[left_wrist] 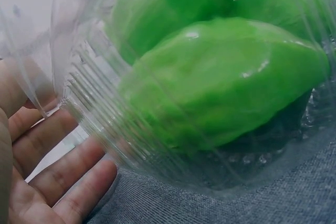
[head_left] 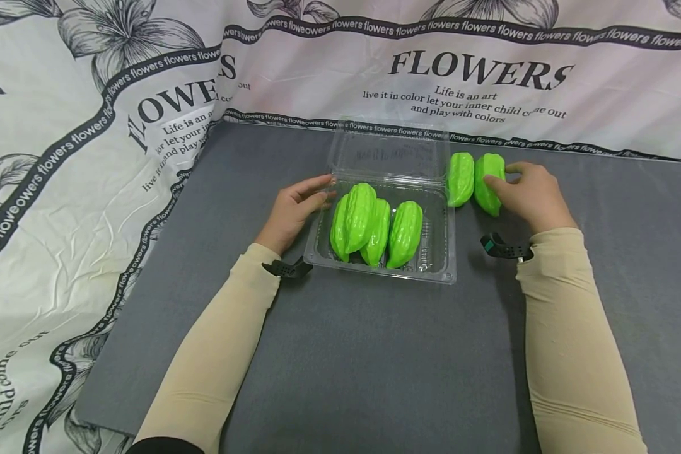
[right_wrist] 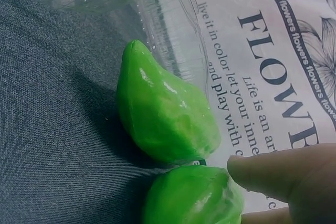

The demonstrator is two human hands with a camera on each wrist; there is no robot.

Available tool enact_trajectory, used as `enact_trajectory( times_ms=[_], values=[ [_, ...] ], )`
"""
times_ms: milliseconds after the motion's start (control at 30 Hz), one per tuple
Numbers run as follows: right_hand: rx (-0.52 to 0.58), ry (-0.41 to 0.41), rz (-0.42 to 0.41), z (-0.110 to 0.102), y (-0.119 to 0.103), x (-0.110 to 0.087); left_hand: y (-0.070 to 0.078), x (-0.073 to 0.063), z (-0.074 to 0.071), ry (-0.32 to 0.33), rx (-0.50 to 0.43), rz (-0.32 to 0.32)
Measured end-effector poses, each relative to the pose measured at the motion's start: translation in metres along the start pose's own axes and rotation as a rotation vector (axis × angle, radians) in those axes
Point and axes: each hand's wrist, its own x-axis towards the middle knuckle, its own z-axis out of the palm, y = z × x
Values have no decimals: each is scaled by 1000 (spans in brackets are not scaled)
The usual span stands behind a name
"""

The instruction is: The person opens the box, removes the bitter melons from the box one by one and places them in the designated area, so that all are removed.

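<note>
A clear plastic clamshell box [head_left: 437, 252] lies with its lid [head_left: 388, 151] raised at the back; several shiny green star fruits [head_left: 405, 233] are inside. At the box's left rim is my left hand [head_left: 295, 211], its fingers [left_wrist: 79, 171] loosely extended against the plastic side in the left wrist view. Right of the box, a star fruit [head_left: 461, 180] lies on the tabletop, close to the box wall. My right hand [head_left: 536, 195] holds another star fruit [head_left: 489, 183] beside it, thumb and finger on its right side. The right wrist view cuts off part of that fruit.
A dark grey cloth [head_left: 386, 353] covers the table. Behind and to the left hangs a white sheet [head_left: 477, 75] printed with flowers and lettering, meeting the table's back edge just behind the lid. Black bands [head_left: 505, 247] circle both wrists.
</note>
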Motion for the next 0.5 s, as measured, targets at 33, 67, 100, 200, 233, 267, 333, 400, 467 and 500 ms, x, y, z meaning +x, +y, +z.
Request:
enact_trajectory(
  times_ms=[33,67,100,200,233,267,333,400,467,500],
  values=[
    [-1,-2,2,0,0,0,0,0,0,0,-1,-2],
    [-1,-3,3,0,0,0,0,0,0,0,-2,-5],
    [-1,-4,4,0,-1,0,0,-1,0,0,-2,-6],
    [-3,-5,0,1,-1,0,0,0,-1,2,-8,-12],
    [-2,-4,-1,1,-1,1,0,0,-1,3,-7,-12],
    [-2,-4,-3,1,-1,1,-1,0,-1,3,-7,-10],
    [0,-2,-3,1,-1,1,-1,0,-1,3,-4,-9],
    [0,-2,-1,1,-1,1,-1,0,-2,2,2,-8],
    [-2,-4,0,1,0,1,-1,0,-2,1,5,-8],
    [-2,-6,-1,1,0,1,-1,0,-2,1,6,-8]
  ],
)
